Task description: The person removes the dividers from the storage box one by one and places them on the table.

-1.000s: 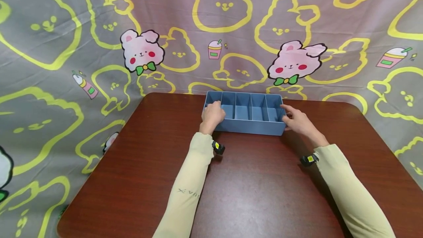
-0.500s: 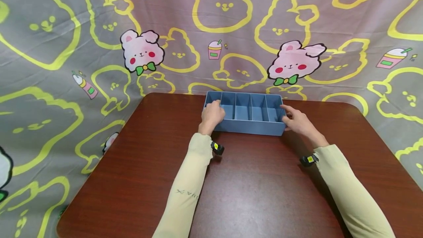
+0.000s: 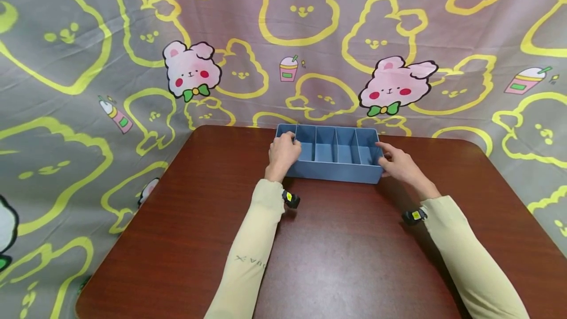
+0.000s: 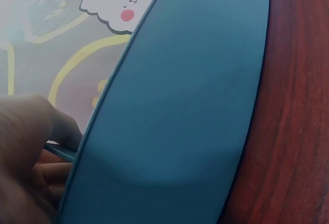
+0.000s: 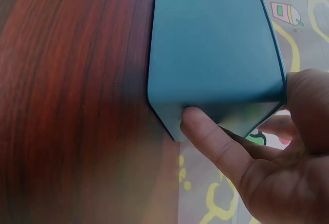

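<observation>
A blue plastic organizer box [image 3: 332, 172] with several compartments in a row stands at the back of the table. My left hand [image 3: 284, 155] holds its left end, the fingers bent over the rim there. In the left wrist view the end wall's edge passes between the fingers of the left hand [image 4: 25, 147], and the long front wall [image 4: 175, 80] fills the middle. At the opposite end my right hand [image 3: 402, 165] grips the right end wall. Up close, one finger [image 5: 213, 142] of it presses on that wall's outside, while the thumb lies at the rim. The compartments in sight hold nothing.
The brown wooden table [image 3: 345, 240] has rounded corners and stretches out in front of the box. A grey curtain [image 3: 248, 23] with yellow outlines and pink rabbit heads hangs close behind the box and along the left side. Each wrist wears a small black camera [image 3: 291, 199].
The head view has tilted very slightly. Left-hand fingers have shifted a little at the box's left end; the right hand keeps its hold and the box stays in place.
</observation>
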Available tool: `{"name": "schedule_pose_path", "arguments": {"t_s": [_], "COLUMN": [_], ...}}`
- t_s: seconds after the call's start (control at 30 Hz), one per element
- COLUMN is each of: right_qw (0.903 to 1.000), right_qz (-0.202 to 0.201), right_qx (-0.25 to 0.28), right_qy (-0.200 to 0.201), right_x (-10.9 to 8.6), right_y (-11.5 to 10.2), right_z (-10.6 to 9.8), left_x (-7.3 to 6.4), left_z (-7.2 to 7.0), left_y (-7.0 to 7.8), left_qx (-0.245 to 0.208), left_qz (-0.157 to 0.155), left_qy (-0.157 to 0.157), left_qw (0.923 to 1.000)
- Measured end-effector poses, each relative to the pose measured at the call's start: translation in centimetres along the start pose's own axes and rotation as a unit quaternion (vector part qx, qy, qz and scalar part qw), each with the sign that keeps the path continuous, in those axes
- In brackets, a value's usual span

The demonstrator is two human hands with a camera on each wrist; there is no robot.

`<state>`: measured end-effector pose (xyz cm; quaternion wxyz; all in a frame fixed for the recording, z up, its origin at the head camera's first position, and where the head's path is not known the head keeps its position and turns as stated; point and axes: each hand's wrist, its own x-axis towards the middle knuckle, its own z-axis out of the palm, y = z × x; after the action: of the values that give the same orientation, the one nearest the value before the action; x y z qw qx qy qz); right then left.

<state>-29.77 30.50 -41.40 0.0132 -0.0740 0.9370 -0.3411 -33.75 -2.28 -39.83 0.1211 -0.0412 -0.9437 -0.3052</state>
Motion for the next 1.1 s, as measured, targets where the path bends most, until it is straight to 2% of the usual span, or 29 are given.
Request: {"name": "schedule_pose_path", "arguments": {"t_s": [0.63, 0.93, 1.1], "right_qw": [0.9998, 0.9999, 0.9999], "right_qz": [0.017, 0.012, 0.010], "right_qx": [-0.003, -0.005, -0.009], "right_qy": [0.004, 0.008, 0.009], "right_x": [-0.18, -0.18, -0.15], "right_y": [-0.28, -0.26, -0.30], "right_z": [0.14, 0.22, 0.17], "left_x": [-0.10, -0.07, 0.14], "left_z": [-0.40, 0.04, -0.01], "left_y": [0.29, 0.65, 0.75], "left_qx": [-0.037, -0.005, -0.013], "left_qz": [0.027, 0.038, 0.027], "left_qy": [0.075, 0.116, 0.114], "left_qw": [0.9962, 0.9925, 0.9930]}}
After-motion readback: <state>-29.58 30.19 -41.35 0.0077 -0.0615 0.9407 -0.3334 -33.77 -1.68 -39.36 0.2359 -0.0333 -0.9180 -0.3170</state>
